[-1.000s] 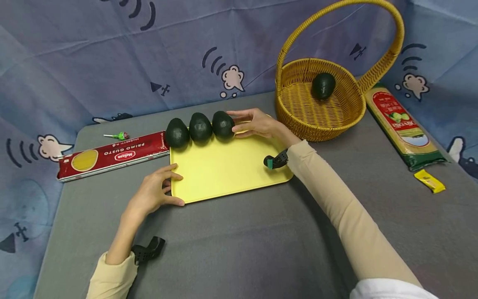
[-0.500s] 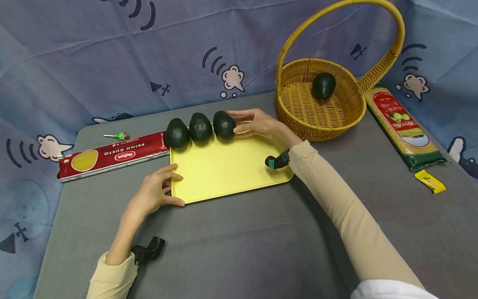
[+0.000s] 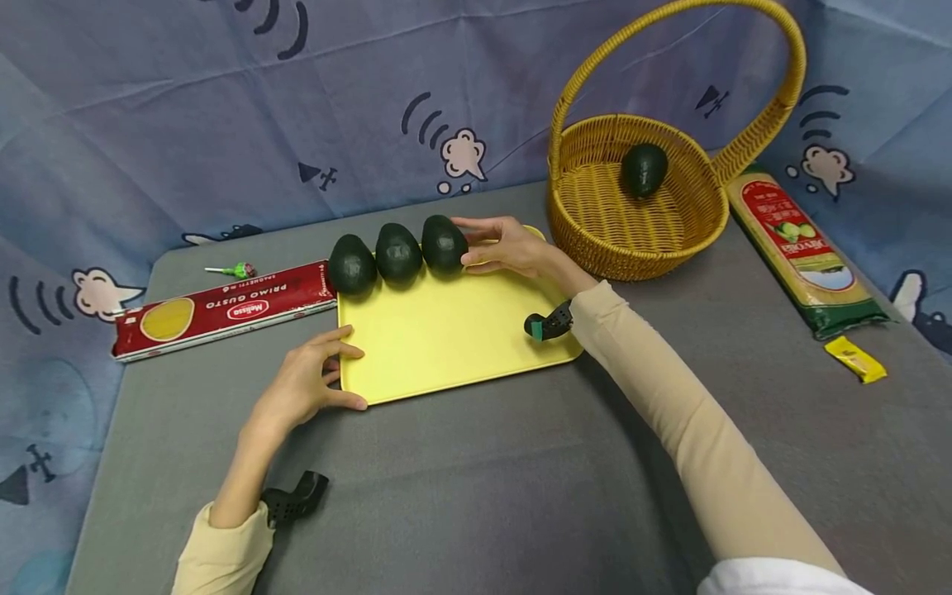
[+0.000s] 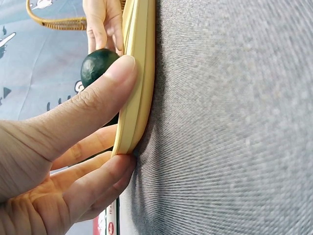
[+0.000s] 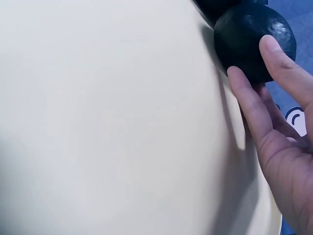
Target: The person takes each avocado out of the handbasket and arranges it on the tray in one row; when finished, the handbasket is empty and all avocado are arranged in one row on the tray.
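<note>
Three dark green avocados stand in a row along the far edge of a yellow tray [image 3: 454,339]: a left avocado [image 3: 353,266], a middle avocado [image 3: 398,254] and a right avocado [image 3: 444,245]. With thumb and fingertips, my right hand [image 3: 513,245] holds the right avocado from its right side; the right wrist view shows that avocado [image 5: 244,44] between thumb and fingers. My left hand [image 3: 297,384] grips the tray's near left corner. In the left wrist view its thumb lies on one side of the tray rim [image 4: 134,98], the fingers on another.
A wicker basket [image 3: 595,240] with a tall handle holds one avocado [image 3: 644,170] at the back right. Beside it lie a pasta bag [image 3: 799,240] and a small yellow packet [image 3: 855,359]. Left of the tray lie a red spaghetti box [image 3: 223,310] and a lollipop [image 3: 241,270].
The right avocado has shifted very slightly, now a touch farther back, with my right hand still on it. My left hand stays at the tray corner.
</note>
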Demonstrator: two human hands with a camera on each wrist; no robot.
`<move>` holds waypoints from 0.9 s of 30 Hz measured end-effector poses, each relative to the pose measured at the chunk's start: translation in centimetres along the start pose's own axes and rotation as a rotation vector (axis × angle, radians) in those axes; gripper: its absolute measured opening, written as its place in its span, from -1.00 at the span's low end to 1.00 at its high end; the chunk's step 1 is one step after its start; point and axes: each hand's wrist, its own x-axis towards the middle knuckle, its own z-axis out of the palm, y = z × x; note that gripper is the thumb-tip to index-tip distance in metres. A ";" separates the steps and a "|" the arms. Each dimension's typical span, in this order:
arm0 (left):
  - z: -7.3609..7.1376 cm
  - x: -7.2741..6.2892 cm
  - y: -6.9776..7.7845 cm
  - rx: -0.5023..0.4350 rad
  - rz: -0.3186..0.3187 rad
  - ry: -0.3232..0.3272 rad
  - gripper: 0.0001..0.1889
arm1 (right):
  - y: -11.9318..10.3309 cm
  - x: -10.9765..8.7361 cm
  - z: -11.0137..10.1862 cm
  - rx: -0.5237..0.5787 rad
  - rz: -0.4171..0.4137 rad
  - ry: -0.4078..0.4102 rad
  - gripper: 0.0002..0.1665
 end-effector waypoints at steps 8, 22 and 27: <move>0.1 0.1 0.0 0.012 0.011 0.006 -0.37 | -0.2 -0.2 -0.1 0.008 0.016 0.019 -0.19; 0.1 0.0 -0.2 0.003 0.006 0.005 -0.38 | -0.6 -0.9 -0.4 -0.015 0.040 0.034 -0.14; 0.0 0.0 -0.1 0.008 0.018 0.009 -0.37 | -0.3 -0.9 -0.3 -0.014 0.024 0.057 -0.17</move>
